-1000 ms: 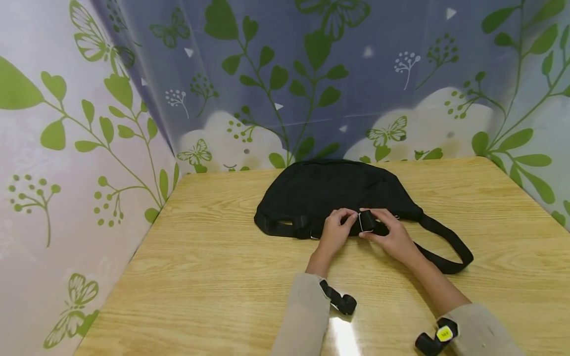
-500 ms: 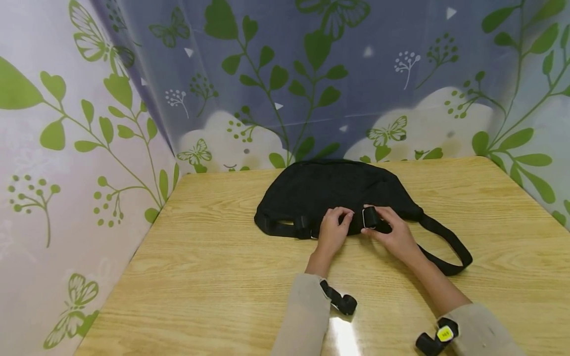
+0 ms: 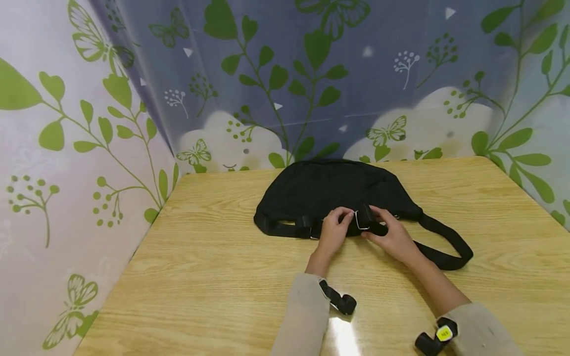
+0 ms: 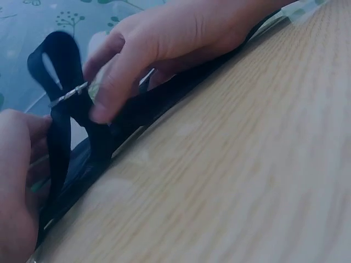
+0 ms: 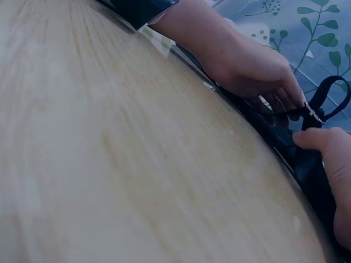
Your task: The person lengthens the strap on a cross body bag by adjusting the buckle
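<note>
A black waist bag [image 3: 329, 185] lies at the back of the table, its strap side facing me. At its near edge my left hand [image 3: 334, 230] pinches the strap beside a metal slide buckle [image 3: 362, 220]. My right hand [image 3: 394, 235] holds the strap [image 4: 63, 57] on the buckle's other side, thumb below and fingers above. A short loop of webbing stands up through the buckle between both hands. In the left wrist view the right thumb [image 4: 103, 111] touches the webbing just under the buckle. The left fingertips [image 5: 296, 112] reach the buckle in the right wrist view.
More strap [image 3: 463, 252] curves out in a loop from the bag's right end. Another webbing fold with a metal ring [image 3: 305, 227] lies left of the hands. Patterned cloth [image 3: 267, 74] stands behind and beside the wooden table [image 3: 200, 287].
Half a second ago the right hand had the buckle drawn slightly right, apart from the left fingers. Now the buckle is tilted and back at the left fingertips. The bag stays put.
</note>
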`<state>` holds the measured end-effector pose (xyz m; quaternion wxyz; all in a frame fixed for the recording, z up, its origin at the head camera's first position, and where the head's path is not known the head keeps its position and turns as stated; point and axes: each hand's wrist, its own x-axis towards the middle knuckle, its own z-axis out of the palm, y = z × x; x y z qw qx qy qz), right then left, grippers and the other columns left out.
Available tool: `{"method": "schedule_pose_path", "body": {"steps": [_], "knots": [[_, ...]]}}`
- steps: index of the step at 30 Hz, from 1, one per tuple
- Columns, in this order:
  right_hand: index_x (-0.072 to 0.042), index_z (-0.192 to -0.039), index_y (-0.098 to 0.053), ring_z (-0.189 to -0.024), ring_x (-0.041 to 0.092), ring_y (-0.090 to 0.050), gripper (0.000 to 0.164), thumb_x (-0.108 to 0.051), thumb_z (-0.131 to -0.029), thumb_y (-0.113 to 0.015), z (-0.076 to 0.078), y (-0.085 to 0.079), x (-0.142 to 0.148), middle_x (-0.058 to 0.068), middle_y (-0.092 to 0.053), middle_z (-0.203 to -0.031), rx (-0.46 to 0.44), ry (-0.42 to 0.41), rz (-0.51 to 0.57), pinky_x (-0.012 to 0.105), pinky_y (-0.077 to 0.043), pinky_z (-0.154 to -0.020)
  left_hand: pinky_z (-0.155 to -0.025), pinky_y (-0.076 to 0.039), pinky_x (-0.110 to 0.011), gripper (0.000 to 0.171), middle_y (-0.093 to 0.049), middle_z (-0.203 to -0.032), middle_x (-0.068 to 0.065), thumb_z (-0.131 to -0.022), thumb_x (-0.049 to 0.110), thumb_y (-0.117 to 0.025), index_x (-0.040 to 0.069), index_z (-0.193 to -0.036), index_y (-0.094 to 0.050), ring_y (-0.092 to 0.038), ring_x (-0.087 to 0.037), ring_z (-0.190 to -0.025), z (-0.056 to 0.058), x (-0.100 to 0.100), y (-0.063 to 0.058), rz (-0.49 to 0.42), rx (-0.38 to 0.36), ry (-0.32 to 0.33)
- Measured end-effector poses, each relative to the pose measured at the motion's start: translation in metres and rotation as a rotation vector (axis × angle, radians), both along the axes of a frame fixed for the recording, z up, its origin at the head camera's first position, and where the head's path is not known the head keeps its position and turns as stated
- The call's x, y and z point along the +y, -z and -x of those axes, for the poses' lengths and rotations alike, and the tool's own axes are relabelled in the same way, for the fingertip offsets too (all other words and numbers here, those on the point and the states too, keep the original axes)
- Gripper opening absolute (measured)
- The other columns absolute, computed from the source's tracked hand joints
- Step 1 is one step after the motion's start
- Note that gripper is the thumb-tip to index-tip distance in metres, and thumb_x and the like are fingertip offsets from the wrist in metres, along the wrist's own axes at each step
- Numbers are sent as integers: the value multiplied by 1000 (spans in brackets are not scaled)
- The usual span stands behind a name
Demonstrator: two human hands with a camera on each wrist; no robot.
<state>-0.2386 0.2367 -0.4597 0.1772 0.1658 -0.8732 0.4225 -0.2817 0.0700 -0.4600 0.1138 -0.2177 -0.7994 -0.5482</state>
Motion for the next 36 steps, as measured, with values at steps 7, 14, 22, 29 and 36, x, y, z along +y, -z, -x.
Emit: {"method": "schedule_pose_path", "body": {"steps": [7,14,22,29,36], "knots": [[5,-117,-54,-100,37,-51,48,-4,-75,-75,-1,1,2,21,-54,-110,-9,72,-37,52,-40,-83,-89,-37,-27,40,-60,-110,0,-81,-2,-61,14,-118,-58,-50,-12,-103,-1,-3,-1,83,-38,107],[6,-113,-57,-90,34,-50,37,7,-77,-68,0,2,3,20,-53,-104,5,70,-66,50,-41,-77,-92,-37,-28,65,-55,-116,2,-74,32,-78,20,-132,-50,-47,-11,-107,-4,-5,-4,258,-15,162],[3,-109,-62,-85,28,-53,26,6,-83,-62,-1,1,2,16,-57,-100,12,104,-74,44,-42,-74,-89,-39,-31,62,-55,-112,4,-75,33,-77,19,-129,-51,-49,-13,-106,-5,-5,-5,344,-33,114],[-3,-103,-67,-84,25,-56,23,6,-82,-63,-1,0,2,11,-61,-93,73,147,-55,42,-44,-72,-80,-42,-32,57,-55,-111,2,-73,22,-77,20,-123,-50,-51,-15,-97,-5,-3,-5,344,-94,81],[-4,-98,-70,-79,24,-54,23,8,-80,-64,1,0,4,9,-61,-85,126,197,-74,40,-41,-67,-72,-41,-30,51,-54,-102,3,-71,20,-76,23,-115,-52,-50,-14,-87,-5,-3,-6,298,-51,16]]}}
